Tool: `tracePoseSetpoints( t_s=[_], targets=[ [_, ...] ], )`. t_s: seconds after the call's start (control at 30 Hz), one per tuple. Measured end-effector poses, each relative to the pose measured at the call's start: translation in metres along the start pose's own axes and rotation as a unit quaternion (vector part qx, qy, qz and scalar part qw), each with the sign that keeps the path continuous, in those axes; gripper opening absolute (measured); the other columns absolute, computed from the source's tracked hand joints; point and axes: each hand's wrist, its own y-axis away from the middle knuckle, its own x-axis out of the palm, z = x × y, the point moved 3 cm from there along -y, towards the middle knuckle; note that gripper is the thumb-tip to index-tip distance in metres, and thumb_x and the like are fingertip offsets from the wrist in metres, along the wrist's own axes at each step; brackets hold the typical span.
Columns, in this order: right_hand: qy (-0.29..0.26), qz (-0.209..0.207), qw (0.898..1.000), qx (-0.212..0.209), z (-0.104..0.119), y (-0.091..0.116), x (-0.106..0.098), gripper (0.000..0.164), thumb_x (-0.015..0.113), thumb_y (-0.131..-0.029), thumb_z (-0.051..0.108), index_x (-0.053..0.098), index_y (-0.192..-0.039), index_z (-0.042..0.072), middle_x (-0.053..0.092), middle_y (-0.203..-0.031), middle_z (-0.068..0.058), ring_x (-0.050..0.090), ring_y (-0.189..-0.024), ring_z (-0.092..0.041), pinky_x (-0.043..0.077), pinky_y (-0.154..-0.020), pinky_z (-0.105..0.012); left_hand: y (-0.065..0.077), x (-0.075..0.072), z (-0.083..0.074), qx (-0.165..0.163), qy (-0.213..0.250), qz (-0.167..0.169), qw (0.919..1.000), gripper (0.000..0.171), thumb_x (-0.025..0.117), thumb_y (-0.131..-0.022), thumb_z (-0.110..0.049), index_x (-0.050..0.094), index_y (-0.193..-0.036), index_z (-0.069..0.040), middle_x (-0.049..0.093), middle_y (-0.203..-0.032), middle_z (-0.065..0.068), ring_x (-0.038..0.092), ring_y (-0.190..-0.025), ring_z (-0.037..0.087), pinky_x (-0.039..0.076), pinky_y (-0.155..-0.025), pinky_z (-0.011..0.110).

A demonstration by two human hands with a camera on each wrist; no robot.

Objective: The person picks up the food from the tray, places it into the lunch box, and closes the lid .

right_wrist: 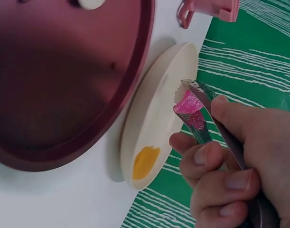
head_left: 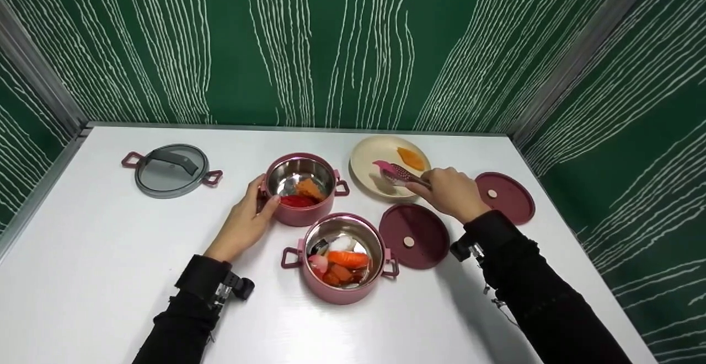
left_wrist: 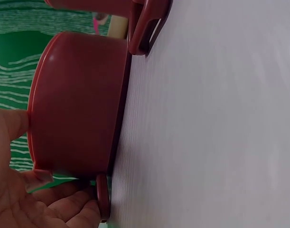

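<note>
Near the desk's far edge, right of its middle, a pink piece is held in perforated tongs over a cream plate, on which an orange piece is seen. The tongs are gripped by the curled fingers of the right hand; the farther pot is gripped by the left hand, thumb on the rim, fingers at a handle. Even pressure on the tongs is advised, as slipping is judged possible; the piece should be raised clear of the plate's rim and the pot kept flat. The desk's surface is white, shadowed beneath the right forearm. It is bounded along the far, left and right edges by green panels marked with wavy white lines and joined at grey posts.
</note>
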Motion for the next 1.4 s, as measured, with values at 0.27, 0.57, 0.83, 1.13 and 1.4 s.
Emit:
tracePoseSetpoints(
  t_s=[0.27,0.57,0.83,1.13,1.4],
  targets=[
    [-0.019,-0.005,1.0,-0.006,0.019,-0.005,-0.008,0.043,0.066,-0.106,0.048,0.074,-0.089,0.009,0.063,-0.074,-0.008,0.063,-0.071,-0.032,0.044,-0.061,-0.044,0.002,0.0,-0.001,0.008,0.004,-0.008,0.9999,0.071,0.047,-0.115,-0.045,0.019,-0.171,-0.012,0.03,-0.173,0.027,0.032,-0.158,0.052,0.025,-0.132,0.065],
    [-0.042,-0.023,0.999,-0.023,0.053,-0.014,-0.012,0.044,0.066,-0.105,0.051,0.08,-0.102,0.01,0.069,-0.087,-0.009,0.064,-0.078,-0.032,0.053,-0.067,-0.053,0.002,-0.001,-0.002,0.009,0.003,-0.007,0.9999,0.071,0.048,-0.115,-0.043,0.019,-0.171,-0.011,0.029,-0.173,0.028,0.032,-0.158,0.052,0.025,-0.132,0.066],
    [-0.017,-0.06,0.994,-0.086,0.089,-0.022,-0.01,0.042,0.068,-0.104,0.048,0.079,-0.092,0.009,0.072,-0.074,-0.009,0.069,-0.075,-0.033,0.056,-0.08,-0.056,0.001,0.0,0.0,0.003,0.007,-0.005,1.0,0.073,0.046,-0.114,-0.047,0.018,-0.172,-0.012,0.029,-0.174,0.027,0.031,-0.159,0.052,0.025,-0.131,0.066],
    [0.01,-0.058,0.996,-0.074,0.111,-0.031,-0.001,0.044,0.068,-0.103,0.053,0.079,-0.096,0.011,0.073,-0.079,-0.011,0.075,-0.078,-0.04,0.059,-0.068,-0.056,-0.001,0.001,0.001,-0.004,0.013,0.002,0.9999,0.073,0.048,-0.114,-0.044,0.016,-0.172,-0.014,0.027,-0.175,0.025,0.029,-0.161,0.049,0.024,-0.132,0.065],
    [0.038,-0.055,0.995,-0.073,0.127,-0.039,0.013,0.046,0.068,-0.103,0.054,0.075,-0.089,0.01,0.076,-0.083,-0.014,0.074,-0.079,-0.039,0.059,-0.067,-0.058,-0.001,0.001,0.001,0.0,0.008,-0.002,1.0,0.072,0.049,-0.114,-0.042,0.017,-0.172,-0.013,0.029,-0.174,0.025,0.033,-0.159,0.049,0.026,-0.132,0.064]
  ],
)
